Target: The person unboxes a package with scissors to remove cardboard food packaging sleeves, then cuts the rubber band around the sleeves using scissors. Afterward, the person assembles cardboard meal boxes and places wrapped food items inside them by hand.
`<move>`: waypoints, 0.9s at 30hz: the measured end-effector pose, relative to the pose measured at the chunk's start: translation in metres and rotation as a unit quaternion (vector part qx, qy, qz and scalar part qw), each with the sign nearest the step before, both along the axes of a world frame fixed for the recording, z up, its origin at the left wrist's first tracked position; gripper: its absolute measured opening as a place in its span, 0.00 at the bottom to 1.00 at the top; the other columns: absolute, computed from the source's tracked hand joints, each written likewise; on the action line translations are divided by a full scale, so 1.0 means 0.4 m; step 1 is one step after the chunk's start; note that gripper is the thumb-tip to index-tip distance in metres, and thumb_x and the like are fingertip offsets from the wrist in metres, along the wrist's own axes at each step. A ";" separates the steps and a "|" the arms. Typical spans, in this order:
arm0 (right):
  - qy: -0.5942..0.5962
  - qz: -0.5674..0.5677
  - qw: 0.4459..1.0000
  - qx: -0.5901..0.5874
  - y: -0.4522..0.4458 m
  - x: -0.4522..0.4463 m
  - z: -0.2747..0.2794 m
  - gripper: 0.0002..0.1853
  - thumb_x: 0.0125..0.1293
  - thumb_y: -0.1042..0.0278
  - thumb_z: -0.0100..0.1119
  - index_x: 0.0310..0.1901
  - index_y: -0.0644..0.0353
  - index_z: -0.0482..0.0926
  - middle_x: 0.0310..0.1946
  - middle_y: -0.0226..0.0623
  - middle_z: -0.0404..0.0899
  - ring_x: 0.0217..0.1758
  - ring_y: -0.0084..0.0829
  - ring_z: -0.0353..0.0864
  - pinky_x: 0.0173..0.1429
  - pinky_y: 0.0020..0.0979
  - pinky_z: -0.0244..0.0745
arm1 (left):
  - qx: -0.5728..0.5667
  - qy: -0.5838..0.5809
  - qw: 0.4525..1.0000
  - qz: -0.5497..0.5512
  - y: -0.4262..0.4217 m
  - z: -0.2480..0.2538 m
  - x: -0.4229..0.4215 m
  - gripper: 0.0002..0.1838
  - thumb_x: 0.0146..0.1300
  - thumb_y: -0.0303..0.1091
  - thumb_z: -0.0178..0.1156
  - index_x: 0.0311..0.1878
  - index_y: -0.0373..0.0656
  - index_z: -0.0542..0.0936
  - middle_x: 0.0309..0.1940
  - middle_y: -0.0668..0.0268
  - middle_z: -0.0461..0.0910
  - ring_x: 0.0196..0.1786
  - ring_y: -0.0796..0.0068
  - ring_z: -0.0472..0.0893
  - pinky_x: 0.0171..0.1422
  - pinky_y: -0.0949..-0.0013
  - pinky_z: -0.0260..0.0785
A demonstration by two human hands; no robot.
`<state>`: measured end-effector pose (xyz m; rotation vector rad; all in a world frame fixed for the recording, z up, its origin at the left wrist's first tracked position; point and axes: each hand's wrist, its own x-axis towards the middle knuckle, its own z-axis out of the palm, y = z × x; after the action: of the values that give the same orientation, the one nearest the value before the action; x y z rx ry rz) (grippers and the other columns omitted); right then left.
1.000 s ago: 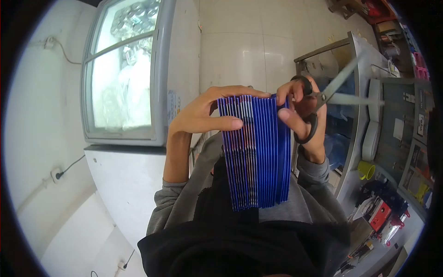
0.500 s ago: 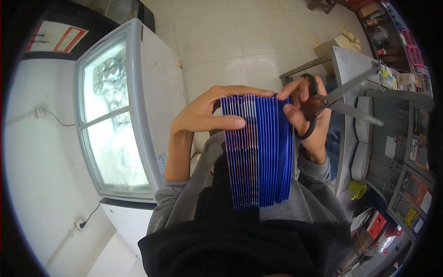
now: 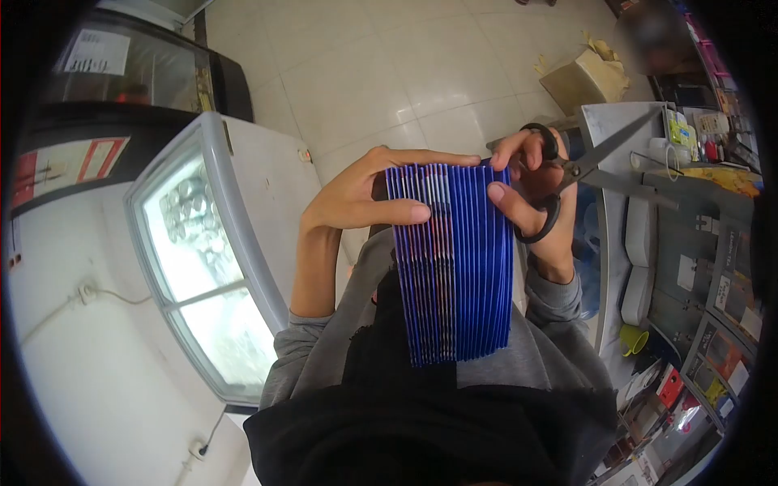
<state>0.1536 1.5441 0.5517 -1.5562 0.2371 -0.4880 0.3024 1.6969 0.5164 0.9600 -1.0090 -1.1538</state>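
A thick fan of blue packets (image 3: 478, 267), with multicoloured edges on its left part, hangs upright in front of my chest. Around its top left side my left hand (image 3: 365, 194) is wrapped, thumb across the near face and fingers behind. My right hand (image 3: 539, 194) has black-handled scissors (image 3: 570, 171) hooked on its fingers, with the blades apart and pointing right. The thumb and fingertips of that hand also touch the top right edge of the packets.
A lit glass-topped freezer (image 3: 211, 243) stands at the left, below a dark display case (image 3: 138, 73). On the right is a grey counter (image 3: 604, 130) with a yellow-green cup (image 3: 633, 340) and small goods. A torn cardboard box (image 3: 585, 78) sits on the tiled floor.
The view has turned, so the freezer appears lower and tilted, and the display case and cardboard box have come into sight. Both hands keep nearly the same hold; the scissors have shifted slightly.
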 end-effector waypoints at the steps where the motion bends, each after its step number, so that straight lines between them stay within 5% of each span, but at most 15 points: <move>1: -0.013 -0.007 1.000 -0.025 -0.009 0.034 -0.002 0.20 0.46 0.80 0.62 0.34 0.57 0.59 0.34 0.36 0.73 0.33 0.20 0.65 0.41 0.22 0.63 | 0.006 0.004 1.000 -0.011 -0.013 0.005 0.037 0.30 0.49 0.42 0.63 0.55 0.36 0.73 0.51 0.54 0.76 0.52 0.61 0.76 0.60 0.62 0.65; 10: -0.057 -0.073 0.996 -0.017 -0.067 0.398 0.050 0.19 0.45 0.81 0.58 0.34 0.57 0.59 0.34 0.38 0.73 0.33 0.20 0.64 0.40 0.23 0.62 | -0.019 -0.042 0.999 -0.010 -0.090 0.046 0.407 0.30 0.50 0.42 0.63 0.55 0.36 0.74 0.51 0.54 0.75 0.54 0.61 0.75 0.62 0.62 0.62; 14: -0.028 -0.012 0.999 -0.030 -0.101 0.533 0.035 0.18 0.46 0.81 0.60 0.33 0.57 0.60 0.31 0.36 0.73 0.34 0.20 0.65 0.41 0.22 0.61 | 0.007 -0.035 0.999 -0.017 -0.110 0.054 0.542 0.29 0.50 0.42 0.63 0.55 0.37 0.74 0.51 0.55 0.76 0.53 0.60 0.76 0.62 0.61 0.62; 27: -0.003 -0.055 0.997 -0.045 -0.274 0.790 -0.010 0.21 0.44 0.82 0.61 0.36 0.57 0.59 0.34 0.36 0.71 0.37 0.23 0.64 0.45 0.26 0.62 | 0.005 -0.027 0.999 -0.020 -0.316 -0.019 0.802 0.32 0.47 0.47 0.62 0.54 0.36 0.74 0.51 0.52 0.75 0.53 0.57 0.76 0.61 0.59 0.63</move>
<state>0.4697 1.4344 0.5476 -1.6355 0.3004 -0.5974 0.6230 1.5707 0.5087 0.9876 -1.0698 -1.1724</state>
